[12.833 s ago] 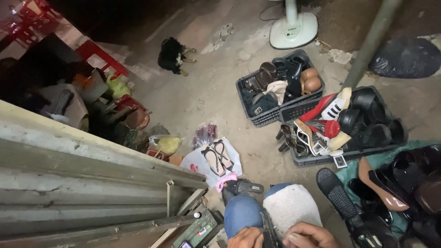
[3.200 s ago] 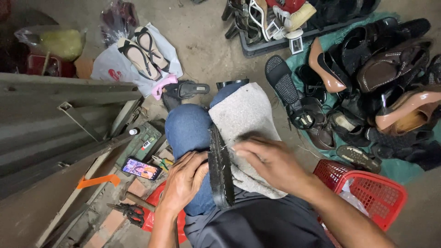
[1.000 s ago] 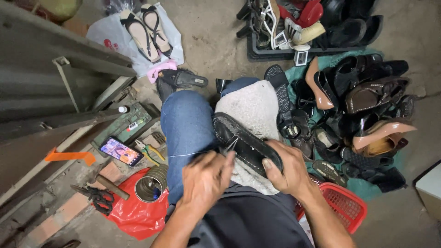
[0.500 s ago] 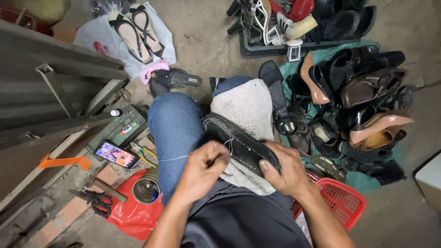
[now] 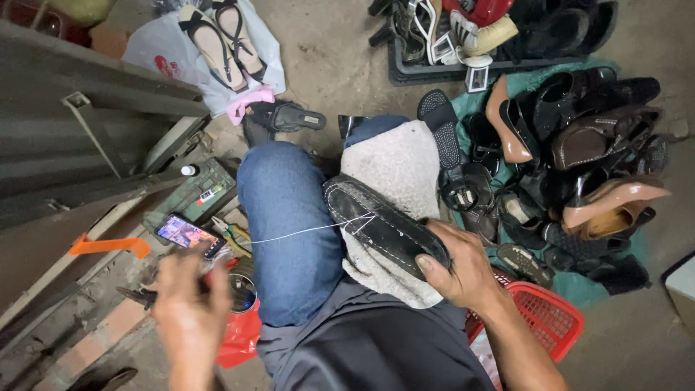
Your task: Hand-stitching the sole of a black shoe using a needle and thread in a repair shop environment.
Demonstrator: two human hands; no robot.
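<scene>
A black shoe [image 5: 380, 224] lies sole-up on a grey-white cloth [image 5: 394, 174] over my right knee. My right hand [image 5: 456, 268] grips the shoe at its near end. A white thread [image 5: 304, 232] runs taut from the shoe's sole leftward across my blue-jeaned left leg [image 5: 289, 217] to my left hand [image 5: 192, 304]. That hand is blurred, pulled out to the left with fingers pinched around the thread's end; what tool it holds I cannot tell.
A pile of shoes [image 5: 579, 166] lies on a green mat at right, a black crate [image 5: 463, 58] of shoes behind it, a red basket [image 5: 543, 318] near my right arm. At left sit a lit phone [image 5: 187, 233], green toolbox [image 5: 195, 195], pliers, sandals on a white bag [image 5: 217, 43].
My left hand has swung from the shoe's sole out to the left, drawing the thread taut across my leg. The right hand keeps holding the shoe.
</scene>
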